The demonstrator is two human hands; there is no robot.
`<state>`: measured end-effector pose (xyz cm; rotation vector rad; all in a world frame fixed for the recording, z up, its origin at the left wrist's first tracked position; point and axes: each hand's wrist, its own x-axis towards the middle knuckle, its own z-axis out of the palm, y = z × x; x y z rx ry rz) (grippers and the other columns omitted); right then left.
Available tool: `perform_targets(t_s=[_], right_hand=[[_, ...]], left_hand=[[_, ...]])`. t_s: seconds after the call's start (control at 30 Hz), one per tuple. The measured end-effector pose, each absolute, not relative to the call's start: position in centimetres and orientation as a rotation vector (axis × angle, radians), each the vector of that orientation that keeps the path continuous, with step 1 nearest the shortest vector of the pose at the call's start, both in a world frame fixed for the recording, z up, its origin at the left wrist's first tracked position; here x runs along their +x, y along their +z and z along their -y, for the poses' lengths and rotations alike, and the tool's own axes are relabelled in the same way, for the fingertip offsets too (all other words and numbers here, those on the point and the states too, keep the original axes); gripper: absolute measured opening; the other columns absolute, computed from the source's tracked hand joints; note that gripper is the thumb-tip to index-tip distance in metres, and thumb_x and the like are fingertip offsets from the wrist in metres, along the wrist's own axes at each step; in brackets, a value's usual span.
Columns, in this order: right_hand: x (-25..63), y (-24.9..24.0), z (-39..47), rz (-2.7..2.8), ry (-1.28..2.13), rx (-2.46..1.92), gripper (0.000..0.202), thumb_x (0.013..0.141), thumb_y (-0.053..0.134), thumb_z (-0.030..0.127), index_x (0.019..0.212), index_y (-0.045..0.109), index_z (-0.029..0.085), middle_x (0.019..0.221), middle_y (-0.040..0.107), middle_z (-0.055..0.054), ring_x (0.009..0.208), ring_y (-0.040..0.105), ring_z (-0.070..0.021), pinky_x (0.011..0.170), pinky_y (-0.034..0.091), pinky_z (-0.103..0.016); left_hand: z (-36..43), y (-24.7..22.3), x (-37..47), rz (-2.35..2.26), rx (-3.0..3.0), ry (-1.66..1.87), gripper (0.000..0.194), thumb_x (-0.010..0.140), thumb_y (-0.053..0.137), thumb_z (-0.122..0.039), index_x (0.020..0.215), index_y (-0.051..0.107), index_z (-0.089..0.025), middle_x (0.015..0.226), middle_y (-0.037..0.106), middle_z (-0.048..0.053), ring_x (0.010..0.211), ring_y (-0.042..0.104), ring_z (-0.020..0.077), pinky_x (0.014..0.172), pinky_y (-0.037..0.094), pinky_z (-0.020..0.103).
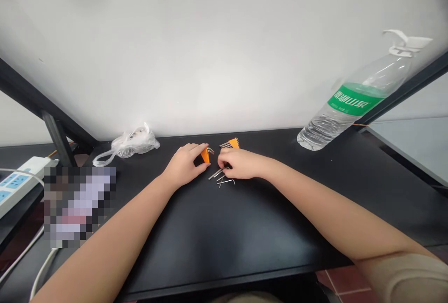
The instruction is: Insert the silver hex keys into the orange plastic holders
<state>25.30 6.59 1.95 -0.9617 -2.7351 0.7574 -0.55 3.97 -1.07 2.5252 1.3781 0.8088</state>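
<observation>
Near the middle of the black table, my left hand (pixel 185 165) holds an orange holder (pixel 205 155) between thumb and fingers, with bent metal keys showing at its right side. My right hand (pixel 238 163) is closed just to the right, its fingertips bent down at a small pile of loose L-shaped metal keys (pixel 227 182). Whatever its fingertips grip is too small to make out. Behind my right hand lies a second orange holder (pixel 234 143) with several metal keys in it, partly hidden by the hand.
A large water bottle (pixel 357 100) with a green label stands at the back right. At the back left lies a crumpled clear plastic bag (pixel 135 143). A pixelated object (pixel 86 202) with a cable and a white power strip (pixel 24 181) are at the left.
</observation>
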Motion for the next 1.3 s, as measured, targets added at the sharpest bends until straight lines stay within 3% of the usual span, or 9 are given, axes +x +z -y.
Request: perform_targets(t_s=[0.23,0.5,0.77,1.3], right_hand=[[25.0,1.8,-6.8,2.504,0.994,-1.059,0.015,0.073,0.062,0.010,0.082,0.061,0.022,0.075,0.065,0.002,0.061,0.056,-0.0134,0.053,0.041,-0.026],[24.9,1.0,-8.1,1.622,1.473,-0.957,0.017,0.077,0.070,0.022,0.087,0.057,0.021,0.067,0.066,0.001,0.059,0.068,-0.0177,0.058,0.058,-0.032],[24.0,0.7,-7.2,1.555,1.262,-0.995,0.020,0.084,0.073,0.034,0.090,0.058,0.021,0.074,0.073,-0.002,0.068,0.074,-0.0198,0.068,0.062,-0.035],[24.2,0.9,-6.2,1.787,0.829,-1.057,0.010,0.085,0.067,0.027,0.084,0.058,0.023,0.076,0.071,-0.001,0.070,0.071,-0.0208,0.068,0.058,-0.036]], left_hand=[[-3.9,-0.9,-0.5,-1.359,2.520,0.849,0.057,0.089,0.072,-0.037,0.144,0.059,-0.027,0.115,0.073,0.008,0.106,0.068,0.0273,0.095,0.055,0.044],[-3.8,-0.9,-0.5,-1.421,2.484,0.889,0.053,0.087,0.074,-0.043,0.136,0.062,-0.027,0.103,0.075,0.005,0.095,0.070,0.0246,0.086,0.056,0.039],[-3.4,-0.6,0.0,-1.400,2.512,0.893,0.049,0.086,0.074,-0.047,0.130,0.064,-0.028,0.096,0.075,0.002,0.084,0.070,0.0228,0.080,0.054,0.038],[-3.3,-0.5,-0.1,-1.413,2.469,0.879,0.050,0.087,0.074,-0.047,0.131,0.063,-0.027,0.100,0.075,0.003,0.087,0.069,0.0225,0.082,0.054,0.037]])
